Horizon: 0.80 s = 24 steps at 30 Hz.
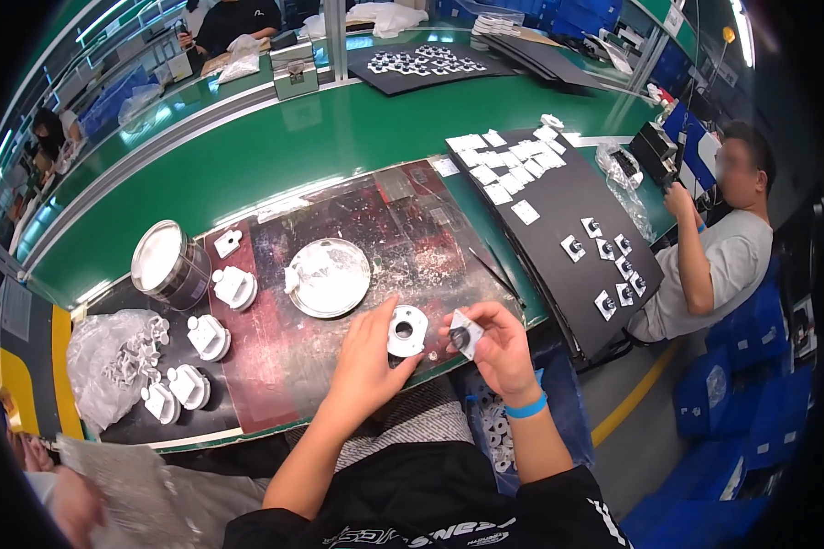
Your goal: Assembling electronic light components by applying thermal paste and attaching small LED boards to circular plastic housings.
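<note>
My left hand [372,355] is closed round a white plastic housing [408,342] with a dark round hole, resting at the near edge of the work mat. Its thumb and fingers lie along the housing's left side. Just to the right, my right hand [500,350] pinches a small white square plate with a black round part [465,335], tilted and held apart from the housing. A blue band circles the right wrist. Beyond my hands, a round metal lid [337,291] with whitish residue lies on the dark, stained mat [275,384].
Several white housings [208,338], an open tin [167,263] and a plastic bag of small white parts [110,366] stand at left. Black boards [558,247] carry white plates and black-centred pieces at right, beside a seated co-worker [714,256]. A blue bin [558,412] sits below the edge.
</note>
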Each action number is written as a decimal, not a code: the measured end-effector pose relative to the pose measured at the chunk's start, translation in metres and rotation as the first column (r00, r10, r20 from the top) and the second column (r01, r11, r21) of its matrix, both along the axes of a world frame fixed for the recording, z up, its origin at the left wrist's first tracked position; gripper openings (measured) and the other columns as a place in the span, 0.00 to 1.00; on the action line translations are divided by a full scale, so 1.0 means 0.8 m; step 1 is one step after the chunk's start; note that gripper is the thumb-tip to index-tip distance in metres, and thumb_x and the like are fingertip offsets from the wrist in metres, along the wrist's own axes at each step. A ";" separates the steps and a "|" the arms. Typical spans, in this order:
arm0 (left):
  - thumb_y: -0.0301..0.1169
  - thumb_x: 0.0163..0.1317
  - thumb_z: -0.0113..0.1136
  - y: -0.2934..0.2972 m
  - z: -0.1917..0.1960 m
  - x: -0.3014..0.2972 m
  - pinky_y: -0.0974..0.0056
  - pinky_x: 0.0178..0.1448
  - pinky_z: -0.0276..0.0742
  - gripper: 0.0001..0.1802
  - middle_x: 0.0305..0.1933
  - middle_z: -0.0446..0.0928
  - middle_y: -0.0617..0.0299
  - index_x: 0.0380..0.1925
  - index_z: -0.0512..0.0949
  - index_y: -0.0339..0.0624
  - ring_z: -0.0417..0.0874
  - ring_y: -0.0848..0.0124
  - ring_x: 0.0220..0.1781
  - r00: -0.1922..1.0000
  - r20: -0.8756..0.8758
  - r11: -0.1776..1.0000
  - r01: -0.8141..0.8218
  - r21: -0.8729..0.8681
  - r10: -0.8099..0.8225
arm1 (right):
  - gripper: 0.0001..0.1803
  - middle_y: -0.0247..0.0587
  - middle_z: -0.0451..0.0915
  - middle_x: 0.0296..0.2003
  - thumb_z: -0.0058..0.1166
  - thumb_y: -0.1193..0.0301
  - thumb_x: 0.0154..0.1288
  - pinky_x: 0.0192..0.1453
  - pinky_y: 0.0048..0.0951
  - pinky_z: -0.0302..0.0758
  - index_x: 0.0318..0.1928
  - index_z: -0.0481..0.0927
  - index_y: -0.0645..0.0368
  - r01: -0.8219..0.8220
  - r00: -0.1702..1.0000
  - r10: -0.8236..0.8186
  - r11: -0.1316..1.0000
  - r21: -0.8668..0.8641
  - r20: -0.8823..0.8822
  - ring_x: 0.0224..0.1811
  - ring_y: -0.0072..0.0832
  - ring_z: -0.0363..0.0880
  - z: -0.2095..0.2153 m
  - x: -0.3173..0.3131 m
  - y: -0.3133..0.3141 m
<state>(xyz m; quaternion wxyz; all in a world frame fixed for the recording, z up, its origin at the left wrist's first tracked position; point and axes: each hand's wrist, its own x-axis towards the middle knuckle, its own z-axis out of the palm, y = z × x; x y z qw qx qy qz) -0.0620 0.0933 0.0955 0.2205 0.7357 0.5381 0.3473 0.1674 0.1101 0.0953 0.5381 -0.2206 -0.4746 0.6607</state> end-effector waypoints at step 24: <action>0.32 0.41 0.82 -0.003 -0.028 0.004 0.46 0.67 0.73 0.45 0.60 0.77 0.45 0.63 0.73 0.35 0.76 0.44 0.62 0.978 0.160 0.974 -0.162 0.158 0.137 | 0.15 0.42 0.83 0.48 0.73 0.71 0.57 0.58 0.41 0.80 0.43 0.84 0.60 -0.396 0.538 -0.421 0.638 0.660 0.730 0.54 0.44 0.82 0.062 -0.063 0.041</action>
